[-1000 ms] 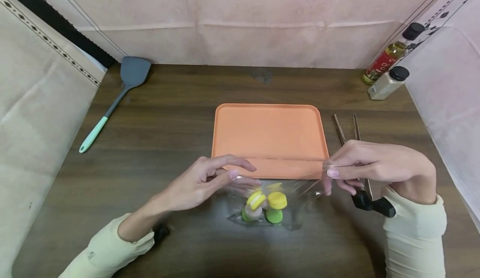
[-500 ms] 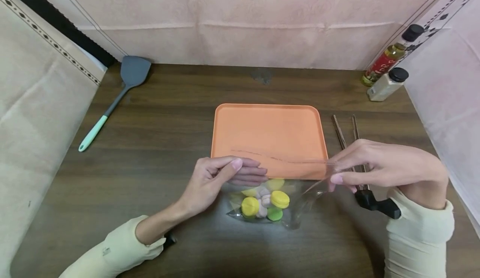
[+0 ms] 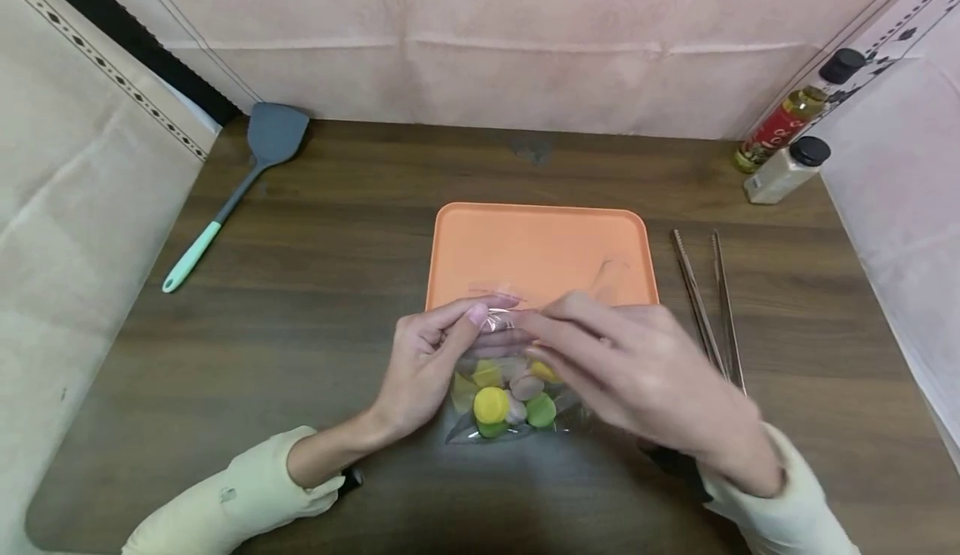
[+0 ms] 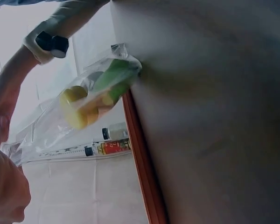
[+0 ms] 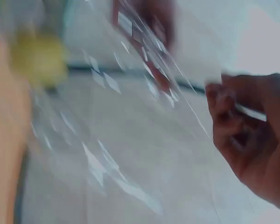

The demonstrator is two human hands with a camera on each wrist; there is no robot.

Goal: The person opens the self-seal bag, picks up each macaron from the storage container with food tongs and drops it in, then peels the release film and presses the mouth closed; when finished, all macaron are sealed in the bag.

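A clear plastic bag (image 3: 459, 432) of macarons hangs at the near edge of the orange tray (image 3: 517, 247). Through the film show a yellow macaron (image 3: 491, 405), a green macaron (image 3: 541, 410) and a pale lilac macaron (image 3: 527, 386), among others. My left hand (image 3: 431, 363) pinches the gathered top of the bag between thumb and fingers. Close beside it, my right hand (image 3: 645, 363) pinches the film at the bag's mouth, its back covering part of the bag. In the left wrist view the macarons sit low in the bag (image 4: 46, 130), with both hands at its upper end.
Metal tongs (image 3: 705, 305) lie right of the tray, their near end hidden by the right arm. At the back right stand an oil bottle (image 3: 780, 126) and a black-capped jar (image 3: 787, 172). A grey spatula (image 3: 247, 184) with a mint handle lies at the left.
My right hand has moved left from the tray's right corner to meet the left hand, bringing the bag's stretched mouth together. The left hand has closed on the bag top.
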